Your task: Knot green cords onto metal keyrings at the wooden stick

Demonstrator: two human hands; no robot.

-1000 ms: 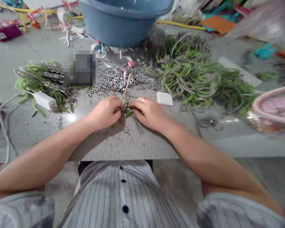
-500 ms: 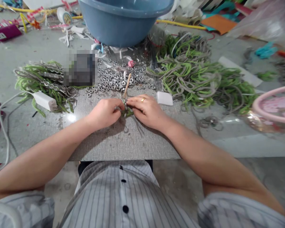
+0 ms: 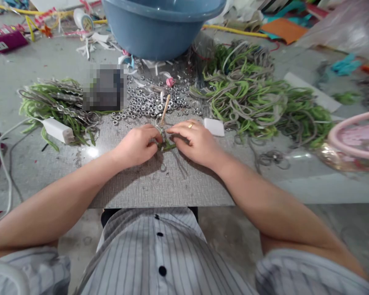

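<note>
Between my hands, near the front of the grey table, lies a small green and grey cord piece (image 3: pixel 167 146) with metal at its top. My left hand (image 3: pixel 139 143) pinches the left side of this piece. On its right, my right hand (image 3: pixel 194 141), with a gold ring, has thumb and fingers apart beside the cord. A thin wooden stick (image 3: pixel 165 109) stands up just beyond my fingertips. Behind it spread many small metal nuts (image 3: pixel 138 102). A loose heap of green and grey cords (image 3: pixel 246 94) lies to the right.
A blue basin (image 3: pixel 160 32) stands at the back. Finished-looking cord bundles with metal rings (image 3: pixel 52 98) and a white block with a cable (image 3: pixel 58 130) lie left. A white pad (image 3: pixel 214 127) is right of my right hand; a pink-rimmed item (image 3: pixel 356 135) sits far right.
My right hand has drawn back slightly to the right, and its fingers have parted from the piece. My left hand has barely moved.
</note>
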